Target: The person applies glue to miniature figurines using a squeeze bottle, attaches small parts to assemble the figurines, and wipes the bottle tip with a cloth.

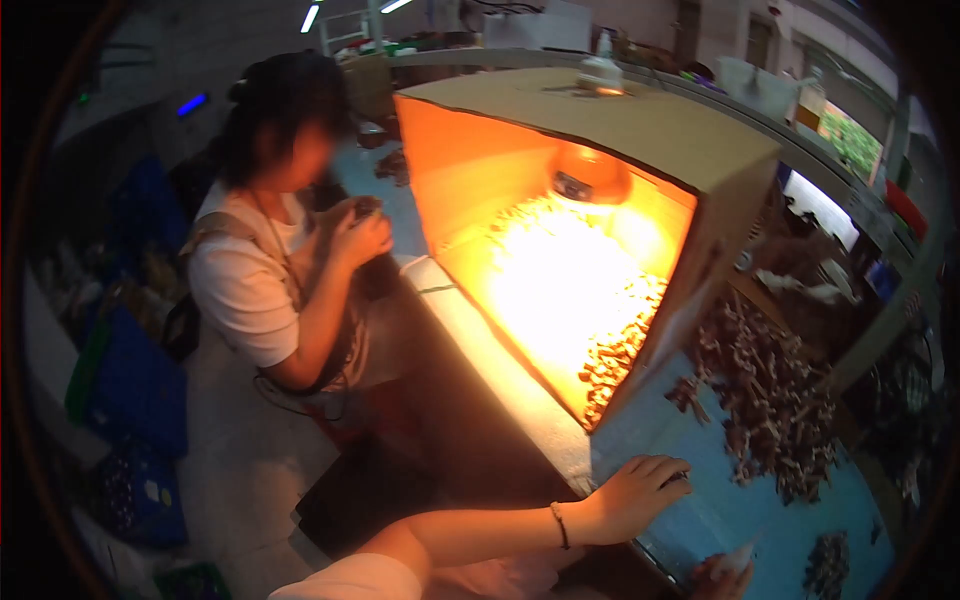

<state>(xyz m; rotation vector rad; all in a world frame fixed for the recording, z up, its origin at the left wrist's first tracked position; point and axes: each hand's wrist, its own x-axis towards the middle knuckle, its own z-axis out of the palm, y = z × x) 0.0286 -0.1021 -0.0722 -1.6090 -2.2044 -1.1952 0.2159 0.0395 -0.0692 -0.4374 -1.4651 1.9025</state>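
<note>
My left arm reaches across from the lower left, a dark bracelet on its wrist. My left hand (632,497) is over the blue tabletop, its fingers closed round a small dark piece (679,477) that is mostly hidden. At the lower edge, my right hand (722,578) grips a white, pointed-tip bottle (738,558), whose body the fingers largely cover. Beyond the hands lies a heap of small brown pieces with pale stalks (770,400). A smaller cluster of dark pieces (827,566) sits to the right of my right hand.
An open-fronted cardboard box (690,130) stands ahead, a glowing lamp (592,175) inside over many small pieces. A clear pump bottle (603,70) stands on top. At left a co-worker (255,260) handles something small. Blue crates (135,385) stand on the floor, far left.
</note>
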